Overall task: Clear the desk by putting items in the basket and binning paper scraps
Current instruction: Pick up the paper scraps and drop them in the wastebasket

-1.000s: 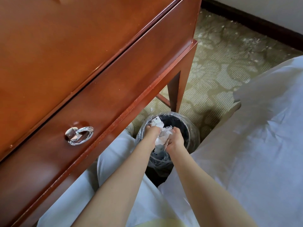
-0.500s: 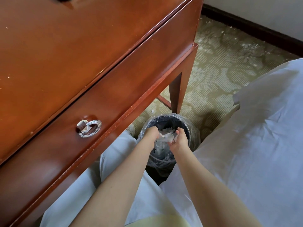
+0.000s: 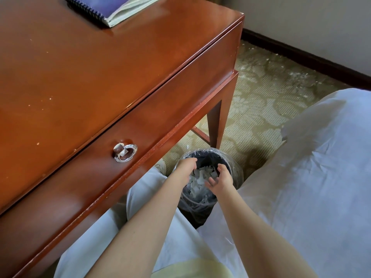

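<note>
Head view: I am noting left hand [image 3: 186, 166] and right hand [image 3: 218, 178] hanging loose-fingered, empty, over the bin [image 3: 237, 173]; paper scraps [image 3: 198, 181] are looking light, flimsy, best scooped.

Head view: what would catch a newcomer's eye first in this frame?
The left hand and right hand hang open over a round dark bin lined with clear plastic, on the carpet by the desk leg, with torn white paper scraps inside. A glossy reddish-brown wooden desk fills the upper left, a purple spiral-bound notebook at its far edge.
</note>
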The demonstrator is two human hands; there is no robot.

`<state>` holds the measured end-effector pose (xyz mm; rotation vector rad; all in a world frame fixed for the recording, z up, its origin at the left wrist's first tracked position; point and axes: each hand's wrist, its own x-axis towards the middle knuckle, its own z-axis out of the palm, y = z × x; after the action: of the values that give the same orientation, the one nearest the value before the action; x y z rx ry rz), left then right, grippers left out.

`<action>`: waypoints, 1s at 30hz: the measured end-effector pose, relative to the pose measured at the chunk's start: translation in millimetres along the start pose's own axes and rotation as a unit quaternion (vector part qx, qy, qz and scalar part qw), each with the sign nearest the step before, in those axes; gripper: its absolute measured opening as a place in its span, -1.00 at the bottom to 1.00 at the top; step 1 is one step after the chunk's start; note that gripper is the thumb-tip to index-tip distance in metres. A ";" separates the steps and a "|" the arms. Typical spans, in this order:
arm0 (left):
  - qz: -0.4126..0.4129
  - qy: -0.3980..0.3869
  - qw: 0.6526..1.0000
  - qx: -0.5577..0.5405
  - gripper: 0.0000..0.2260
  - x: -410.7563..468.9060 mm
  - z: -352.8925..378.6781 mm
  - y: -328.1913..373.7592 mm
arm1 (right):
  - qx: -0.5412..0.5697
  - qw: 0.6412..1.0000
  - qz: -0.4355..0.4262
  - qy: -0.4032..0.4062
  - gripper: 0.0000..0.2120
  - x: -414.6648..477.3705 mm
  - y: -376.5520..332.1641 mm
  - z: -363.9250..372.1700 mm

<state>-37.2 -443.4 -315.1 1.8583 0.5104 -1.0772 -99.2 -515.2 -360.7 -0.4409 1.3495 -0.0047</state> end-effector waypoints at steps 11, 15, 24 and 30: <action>0.095 -0.030 0.995 0.023 -0.75 -62.8 -5.9 26.7 | 0.036 0.990 -0.109 -0.081 -0.75 -64.5 -35.3 9.3; 0.179 -0.084 0.980 0.005 -0.57 -102.8 -8.8 41.4 | 0.101 0.978 -0.142 -0.113 -0.83 -96.4 -63.2 10.4; 0.373 -0.096 0.922 -0.029 -0.62 -194.6 -51.7 93.6 | 0.107 0.937 -0.250 -0.219 -0.81 -196.2 -91.1 44.0; 0.428 -0.039 0.894 -0.123 -0.56 -230.0 -114.8 105.4 | 0.077 0.908 -0.300 -0.283 -0.66 -254.8 -79.2 81.8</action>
<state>-32.4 -379.9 -44.6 1.5394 -0.2263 -0.4486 -61.8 -498.3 -84.6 -0.6510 0.5990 -0.4582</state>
